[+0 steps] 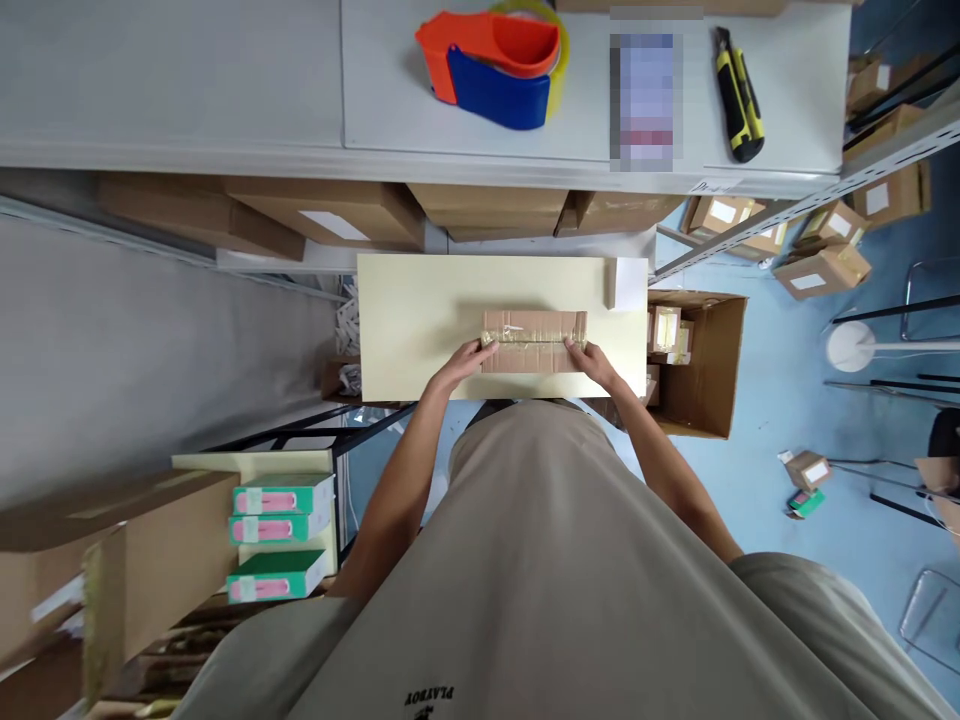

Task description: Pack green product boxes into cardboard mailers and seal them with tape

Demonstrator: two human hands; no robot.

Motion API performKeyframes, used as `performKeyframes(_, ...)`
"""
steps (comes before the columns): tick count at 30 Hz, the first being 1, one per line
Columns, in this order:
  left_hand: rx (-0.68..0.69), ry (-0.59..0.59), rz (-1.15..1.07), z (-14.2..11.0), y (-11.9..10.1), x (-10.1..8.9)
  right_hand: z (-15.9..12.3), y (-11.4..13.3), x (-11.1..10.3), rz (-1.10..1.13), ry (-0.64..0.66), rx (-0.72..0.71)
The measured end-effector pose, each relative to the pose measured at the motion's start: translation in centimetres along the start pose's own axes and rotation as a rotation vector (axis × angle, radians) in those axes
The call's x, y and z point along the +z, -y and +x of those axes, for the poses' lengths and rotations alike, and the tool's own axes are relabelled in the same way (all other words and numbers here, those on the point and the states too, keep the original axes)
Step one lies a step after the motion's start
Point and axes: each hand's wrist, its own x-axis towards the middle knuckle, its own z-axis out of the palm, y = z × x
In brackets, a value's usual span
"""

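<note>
A small brown cardboard box (pixel 534 357) with clear tape along its middle seam lies over a pale yellow tabletop (pixel 420 300). My left hand (pixel 466 362) grips its left end, the thumb on top near the tape. At the other end my right hand (pixel 591 360) holds it the same way, thumb pressed on the upper face. The undersides of the box and most of my fingertips are hidden. Near the table's back right corner is a stack of white paper or labels (pixel 628 284).
A shelf (pixel 300 100) beyond the table carries a red and blue tape dispenser (pixel 495 70) and a yellow-black utility knife (pixel 739 95). An open carton (pixel 720 365) with small boxes stands right of the table. Green boxes (pixel 277 575) are stacked at lower left.
</note>
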Motion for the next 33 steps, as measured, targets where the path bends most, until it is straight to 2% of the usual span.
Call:
performKeyframes(4,0.039,-0.013,-0.022,-0.8,0.2,-0.2,-1.0,-0.4,-0.4,0.065,0.029,-0.054)
performKeyframes(7,0.109,-0.046,-0.045,-1.4,0.5,-0.2,-1.9,-1.3,-0.6,0.142,0.035,-0.185)
performKeyframes(9,0.123,-0.119,-0.019,-1.7,0.9,-0.1,-2.1,-2.0,-0.6,0.18,-0.005,-0.271)
performKeyframes(12,0.121,-0.305,0.084,-1.7,1.3,0.5,-1.5,-3.0,0.0,0.114,-0.136,-0.344)
performKeyframes(14,0.127,-0.406,0.126,-1.5,1.5,1.3,-0.7,-3.5,1.1,0.057,-0.206,-0.349)
performKeyframes(17,0.082,-0.488,0.147,-1.2,2.0,2.7,0.5,-4.0,3.1,0.02,-0.228,-0.308)
performKeyframes(20,-0.032,-0.477,0.183,-1.2,2.8,3.4,1.1,-4.4,4.6,-0.034,-0.185,-0.249)
performKeyframes(23,-0.095,-0.433,0.237,-1.4,3.4,3.0,1.2,-4.9,4.7,-0.158,-0.117,-0.24)
performKeyframes(26,-0.057,-0.527,0.267,-1.7,3.0,1.6,1.1,-5.5,2.9,-0.322,-0.041,-0.238)
performKeyframes(29,0.006,-0.641,0.275,-1.6,1.3,0.6,2.0,-6.0,-0.7,-0.409,-0.094,-0.211)
performKeyframes(31,0.062,-0.633,0.276,-1.1,-0.3,0.7,3.6,-5.9,-3.6,-0.432,-0.166,-0.203)
performKeyframes(33,0.123,-0.578,0.275,-0.3,-2.2,1.8,5.9,-5.5,-6.7,-0.462,-0.213,-0.207)
